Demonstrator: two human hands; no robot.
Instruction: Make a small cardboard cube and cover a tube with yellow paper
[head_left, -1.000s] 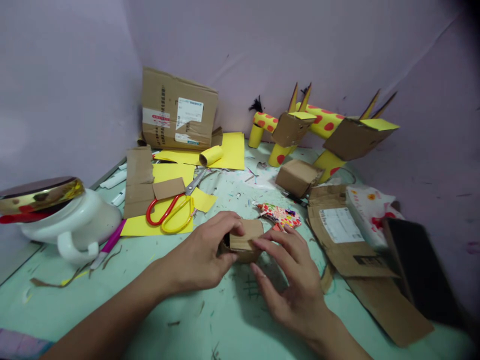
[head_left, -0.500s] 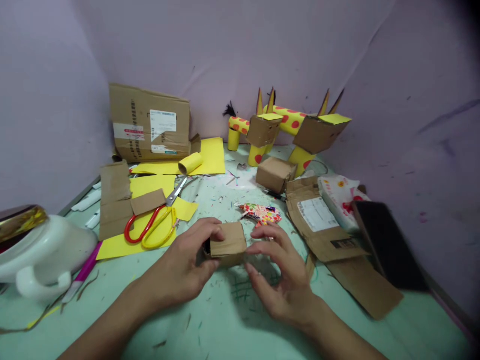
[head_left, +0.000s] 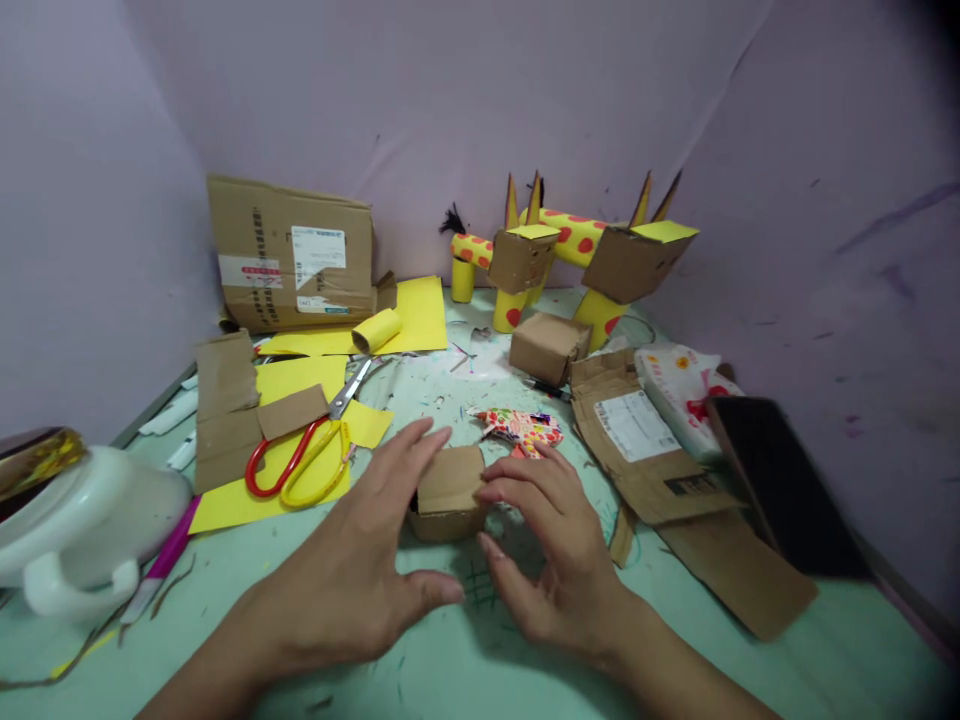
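A small brown cardboard box (head_left: 448, 497) sits on the pale green table between my hands, its top flap lying slightly uneven. My left hand (head_left: 375, 555) is spread at the box's left side, thumb stretched out in front of it and apart from it. At the right edge, my right hand (head_left: 551, 545) is curved with fingers and thumb apart. Its fingertips are at the box's side; whether they press on it I cannot tell. Just beyond lies a glue gun with a flowery pattern (head_left: 523, 427), partly behind my right fingers.
Scissors (head_left: 315, 440) with red and yellow handles lie on yellow paper (head_left: 232, 500) at left, near a white mug (head_left: 82, 520). Behind stand two spotted cardboard animals (head_left: 525, 262) and another small box (head_left: 550, 348). Cardboard pieces (head_left: 739, 570) and a phone (head_left: 787, 485) are at right.
My left hand has let go of the box and opened, its thumb moving away toward me. My right fingertips have come up to the box's right edge.
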